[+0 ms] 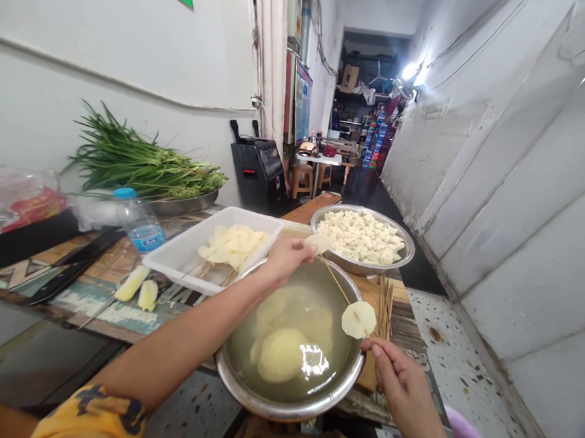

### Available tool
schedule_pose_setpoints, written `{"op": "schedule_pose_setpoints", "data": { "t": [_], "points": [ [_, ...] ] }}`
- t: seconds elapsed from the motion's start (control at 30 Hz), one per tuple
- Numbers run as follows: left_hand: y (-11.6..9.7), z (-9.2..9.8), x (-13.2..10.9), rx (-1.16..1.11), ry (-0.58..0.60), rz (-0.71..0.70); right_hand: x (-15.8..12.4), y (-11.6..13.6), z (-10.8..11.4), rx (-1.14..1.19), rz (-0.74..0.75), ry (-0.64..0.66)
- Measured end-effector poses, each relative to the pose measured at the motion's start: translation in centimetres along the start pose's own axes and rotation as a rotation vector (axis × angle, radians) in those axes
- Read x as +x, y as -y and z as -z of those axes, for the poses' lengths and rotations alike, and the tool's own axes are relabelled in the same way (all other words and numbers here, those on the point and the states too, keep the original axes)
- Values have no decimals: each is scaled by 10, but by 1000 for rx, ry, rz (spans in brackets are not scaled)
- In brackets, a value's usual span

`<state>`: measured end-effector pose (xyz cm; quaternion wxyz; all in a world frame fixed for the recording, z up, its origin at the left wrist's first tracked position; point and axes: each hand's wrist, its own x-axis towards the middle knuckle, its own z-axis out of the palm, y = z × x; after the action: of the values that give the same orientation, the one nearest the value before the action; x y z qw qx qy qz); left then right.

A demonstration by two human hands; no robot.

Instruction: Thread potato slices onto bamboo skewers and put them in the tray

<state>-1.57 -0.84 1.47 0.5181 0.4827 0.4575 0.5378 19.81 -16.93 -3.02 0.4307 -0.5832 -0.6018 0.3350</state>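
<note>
My right hand [396,373] pinches the lower end of a thin wooden skewer [335,280], which slants up to the left over the basin. A pale potato slice [358,319] is threaded on it just above my fingers. At the skewer's far tip, my left hand [288,259] grips another potato slice [319,244] between thumb and fingers. Whether the tip has pierced that slice, I cannot tell. Below both hands stands a metal basin [289,412] of cloudy water with several potato slices [283,355] under the surface.
Left of the basin, a white plastic tray [169,260] holds skewered potato slices [233,245]. Behind is a bowl of cauliflower pieces [361,236]; loose skewers [386,306] lie at right. A water bottle [139,222], a knife [62,280] and green stalks [136,161] are farther left.
</note>
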Motion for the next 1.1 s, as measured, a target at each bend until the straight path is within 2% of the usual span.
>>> {"op": "schedule_pose_setpoints", "data": {
  "t": [0.13,0.2,0.3,0.4,0.47,0.6,0.67,0.7,0.8,0.97,1.03,1.1],
  "points": [
    [0,-1,-1,53,-4,-18,-1,2,-4,205,-85,11],
    [0,-1,0,17,14,-2,0,1,-6,416,-170,81],
    [1,0,3,-45,48,23,4,-1,-6,782,-345,256],
    [0,1,3,-64,60,29,6,-3,-7,928,-440,323],
    [-1,0,1,-34,63,13,5,-4,-8,782,-360,210],
    [-4,-4,-5,46,112,-5,1,-5,-11,179,68,-135],
    [-4,-6,-6,23,121,14,-1,-4,-12,24,207,-194],
    [-4,-7,-7,-3,116,29,-1,-3,-12,7,224,-202],
    [0,-7,-6,-59,93,56,-1,0,-11,156,80,-125],
    [3,-5,-6,107,-11,-143,7,3,-7,902,-395,247],
    [2,-6,-7,151,-43,-187,8,3,-6,1041,-465,308],
    [0,-8,-8,131,-53,-162,7,2,-7,997,-429,272]
  ]
}}
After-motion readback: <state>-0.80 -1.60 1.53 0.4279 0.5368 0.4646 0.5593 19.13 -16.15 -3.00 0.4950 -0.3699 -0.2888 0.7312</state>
